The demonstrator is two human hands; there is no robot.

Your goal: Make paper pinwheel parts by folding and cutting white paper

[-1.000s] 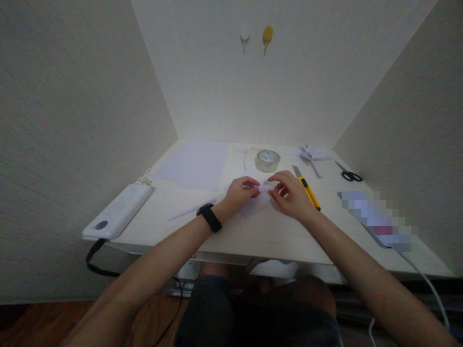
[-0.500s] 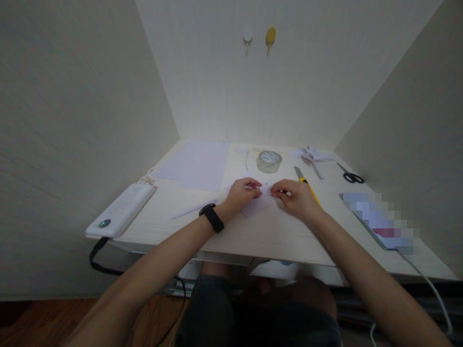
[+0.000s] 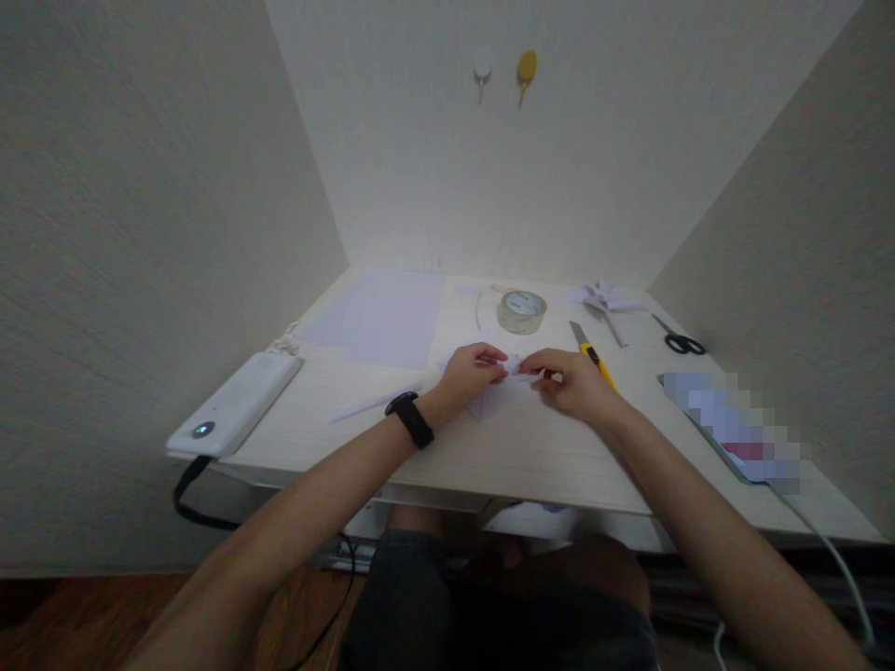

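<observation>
Both hands meet over a small folded piece of white paper (image 3: 498,395) lying on the desk (image 3: 517,447). My left hand (image 3: 470,369), with a black band on its wrist, pinches the paper's left side with curled fingers. My right hand (image 3: 573,382) pinches the paper's right side, thumb and fingertips pressed together. The middle of the paper is partly hidden by the fingers. A yellow utility knife (image 3: 591,353) lies just behind my right hand.
A roll of clear tape (image 3: 521,311) stands behind the hands. White sheets (image 3: 378,319) lie at the back left, a paper strip (image 3: 374,403) and a white power bank (image 3: 234,404) to the left. A folded paper shape (image 3: 602,298), black scissors (image 3: 678,337) and a blurred flat device (image 3: 734,424) are to the right.
My right hand has lowered and closed its fingertips on the paper's right side. The view shifted slightly; the left hand stays where it was.
</observation>
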